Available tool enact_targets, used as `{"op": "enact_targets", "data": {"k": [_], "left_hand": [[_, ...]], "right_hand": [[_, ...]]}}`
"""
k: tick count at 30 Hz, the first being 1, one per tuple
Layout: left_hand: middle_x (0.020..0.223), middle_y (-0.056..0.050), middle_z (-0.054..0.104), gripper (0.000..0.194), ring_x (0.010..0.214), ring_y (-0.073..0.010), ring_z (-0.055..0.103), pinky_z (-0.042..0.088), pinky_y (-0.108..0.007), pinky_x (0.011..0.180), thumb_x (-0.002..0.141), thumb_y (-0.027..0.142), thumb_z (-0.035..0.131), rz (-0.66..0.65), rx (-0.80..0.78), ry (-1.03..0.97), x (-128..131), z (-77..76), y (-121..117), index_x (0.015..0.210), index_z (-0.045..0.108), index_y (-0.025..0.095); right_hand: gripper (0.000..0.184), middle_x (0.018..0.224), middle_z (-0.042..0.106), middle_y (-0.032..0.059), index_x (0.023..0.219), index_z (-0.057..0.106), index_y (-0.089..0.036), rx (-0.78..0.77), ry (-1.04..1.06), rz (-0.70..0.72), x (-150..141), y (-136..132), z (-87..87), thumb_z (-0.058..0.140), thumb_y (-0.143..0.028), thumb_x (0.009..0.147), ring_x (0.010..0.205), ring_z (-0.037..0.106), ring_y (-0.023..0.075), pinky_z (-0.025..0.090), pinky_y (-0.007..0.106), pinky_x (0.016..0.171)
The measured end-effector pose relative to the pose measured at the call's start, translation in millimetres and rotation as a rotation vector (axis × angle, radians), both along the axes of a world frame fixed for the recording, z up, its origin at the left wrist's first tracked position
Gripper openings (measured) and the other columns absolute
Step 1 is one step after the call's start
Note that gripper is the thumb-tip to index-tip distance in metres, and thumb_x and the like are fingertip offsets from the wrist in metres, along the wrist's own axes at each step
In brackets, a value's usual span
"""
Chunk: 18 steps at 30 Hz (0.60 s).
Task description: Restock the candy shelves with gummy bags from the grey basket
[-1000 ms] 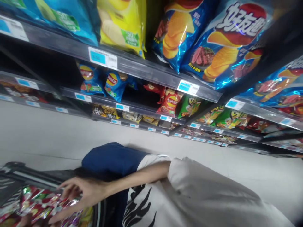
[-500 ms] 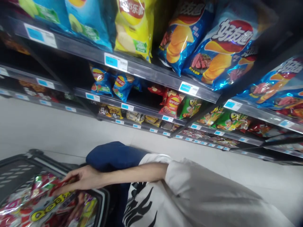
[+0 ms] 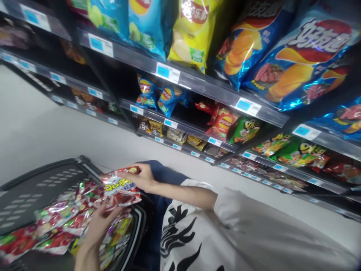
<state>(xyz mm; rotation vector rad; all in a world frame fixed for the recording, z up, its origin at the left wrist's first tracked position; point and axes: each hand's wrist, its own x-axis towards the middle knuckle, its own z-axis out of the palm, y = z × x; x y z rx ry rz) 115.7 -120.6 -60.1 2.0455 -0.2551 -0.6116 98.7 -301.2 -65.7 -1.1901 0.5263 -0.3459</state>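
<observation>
My right hand (image 3: 142, 177) grips the upper edge of a red and white gummy candy bag (image 3: 121, 190), thumb across its front. Yellow lettering runs over the bag, which is held above the near end of a dark grey shopping basket (image 3: 59, 171). Reaching in from the bottom, my left hand (image 3: 103, 220) has its thumb and fingers apart, close to the bag's lower edge; whether they touch it is unclear. Beneath both hands, several red and white candy packets (image 3: 56, 210) lie in the basket. Some yellow packets (image 3: 120, 229) fill its right side.
A tall shelf unit runs along the top and right, with blue chip bags (image 3: 304, 64) and a yellow chip bag (image 3: 194, 34) on its upper shelf (image 3: 203, 84). Smaller snack bags (image 3: 221, 124) sit lower. Pale floor (image 3: 113, 141) lies between shelf and basket.
My right hand has raised the candy bag from the pile in the basket. My left hand has come into view from below. The whole scene has shifted to the right.
</observation>
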Motion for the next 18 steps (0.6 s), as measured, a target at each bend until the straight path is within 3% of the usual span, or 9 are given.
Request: {"op": "enact_targets", "data": {"k": [2,4,10,13,18], "left_hand": [[0.071,-0.003,0.073,0.064,0.071,-0.0281,0.069,0.058,-0.038,0.07,0.044,0.072,0.081,0.002,0.012,0.065,1,-7.7,4,0.078,0.067,0.019],[0.077,-0.005,0.075,0.063,0.076,-0.0278,0.069,0.057,-0.037,0.073,0.047,0.069,0.081,0.007,0.026,0.061,3,-11.7,5,0.082,0.068,0.018],[0.072,-0.003,0.069,0.055,0.071,-0.022,0.064,0.054,-0.033,0.074,0.053,0.066,0.078,-0.021,0.003,-0.055,0,-8.1,2,0.073,0.064,0.017],[0.079,-0.004,0.071,0.051,0.075,-0.0212,0.064,0.054,-0.034,0.079,0.063,0.062,0.075,-0.072,-0.058,-0.051,-3,-7.1,0,0.082,0.068,0.015],[0.098,-0.009,0.073,0.056,0.095,-0.0261,0.066,0.051,-0.042,0.096,0.062,0.06,0.08,-0.07,-0.136,-0.083,1,-17.3,6,0.093,0.07,0.014]], "right_hand": [[0.044,0.062,0.06,-0.0045,0.072,0.071,-0.014,-0.007,-0.004,0.002,0,-2,0.3,0.087,-0.052,0.057,0.057,0.047,0.0084,0.037,0.02,0.053],[0.044,0.063,0.061,-0.0036,0.073,0.072,-0.014,0.007,0.001,0.005,2,-6,-0.8,0.088,-0.051,0.055,0.059,0.05,0.0095,0.038,0.02,0.054],[0.048,0.065,0.066,0.0002,0.069,0.07,-0.013,0.126,0.016,0.052,7,-24,-0.3,0.091,-0.048,0.044,0.059,0.057,0.0128,0.045,0.023,0.056],[0.045,0.061,0.065,-0.0008,0.068,0.07,-0.014,0.141,0.017,0.081,3,-28,2.2,0.092,-0.047,0.045,0.058,0.059,0.0137,0.047,0.024,0.057],[0.039,0.064,0.069,-0.0005,0.069,0.072,-0.016,0.172,0.016,0.099,3,-30,-0.6,0.096,-0.038,0.046,0.06,0.06,0.0136,0.047,0.024,0.059]]}}
